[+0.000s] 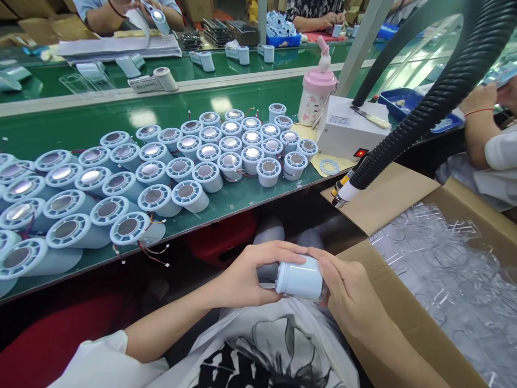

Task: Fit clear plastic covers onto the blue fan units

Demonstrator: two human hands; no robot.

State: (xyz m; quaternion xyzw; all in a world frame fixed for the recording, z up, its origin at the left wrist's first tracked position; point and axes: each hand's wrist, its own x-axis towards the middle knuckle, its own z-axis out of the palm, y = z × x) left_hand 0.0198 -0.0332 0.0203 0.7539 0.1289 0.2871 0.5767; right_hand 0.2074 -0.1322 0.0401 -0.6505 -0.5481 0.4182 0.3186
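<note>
I hold a pale blue cylindrical housing (301,278) sideways over my lap, below the bench edge. My left hand (250,277) grips its left end with the thumb across the top. My right hand (347,293) wraps the right end, fingers pressed on its cap. On the green bench (242,196) above, several identical housings (189,195) with round metal centres lie in rows; some at the near left trail thin red wires (155,253).
An open cardboard box (388,202) of clear plastic parts (452,269) sits at my right. A black ribbed hose (420,113) hangs over a white box (351,129) beside a pink bottle (317,97). Other people work across the bench and at the right.
</note>
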